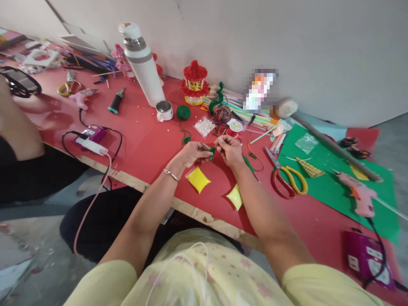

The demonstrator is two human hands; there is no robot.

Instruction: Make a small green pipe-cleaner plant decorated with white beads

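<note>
Over the red table [140, 131], my left hand [190, 154] pinches a small piece of green yarn work [212, 152]. Close on its right, my right hand [230, 148] has thumb and fingers pressed together; whatever thin thing they grip is too small to make out. A green yarn ball [183, 112] lies beyond my hands, with a green strand trailing toward them. Below my left hand rests a bright yellow packet [199, 180]. A paler yellow packet [235, 198] is partly hidden by my right forearm. A bag of white beads [204, 126] sits just past my hands.
Red-and-yellow-handled scissors [288, 180] and a pink glue gun [360, 193] lie to the right, by a green sheet [331, 191]. A white bottle [143, 68], a metal-lined cup [164, 111] and a red pavilion model [194, 83] stand behind. Another person's arm [19, 114] is at left.
</note>
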